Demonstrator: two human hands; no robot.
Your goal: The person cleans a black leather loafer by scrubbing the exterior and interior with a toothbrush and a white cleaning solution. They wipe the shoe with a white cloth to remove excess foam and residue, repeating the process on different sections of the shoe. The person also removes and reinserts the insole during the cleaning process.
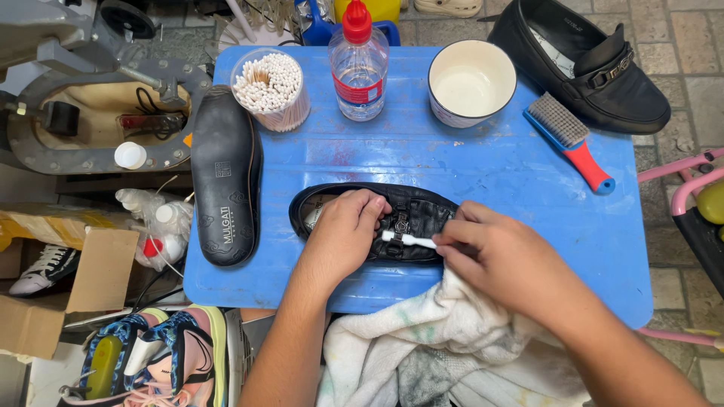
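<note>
While left hand [343, 230] clamps black loafer [377, 221], right hand [501, 260] pinches cotton swab [407, 240]; towel [445, 347] beneath.

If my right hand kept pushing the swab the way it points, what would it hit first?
The right hand points its cotton swab leftward at the black shoe's metal buckle; beyond that, probably the left hand's fingers.

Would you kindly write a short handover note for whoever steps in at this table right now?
Left hand: steadies the black leather loafer on the blue plastic table.
Right hand: pinches a white cotton swab, its tip at the loafer's metal buckle.
Nearby: the round tub of cotton swabs, the clear bottle with a red cap, the white bowl, the blue and red brush, and a stained white towel at the near edge.
Done: cannot tell how clean the loafer is.
Left: the second black loafer lies sole up, untouched.
</note>
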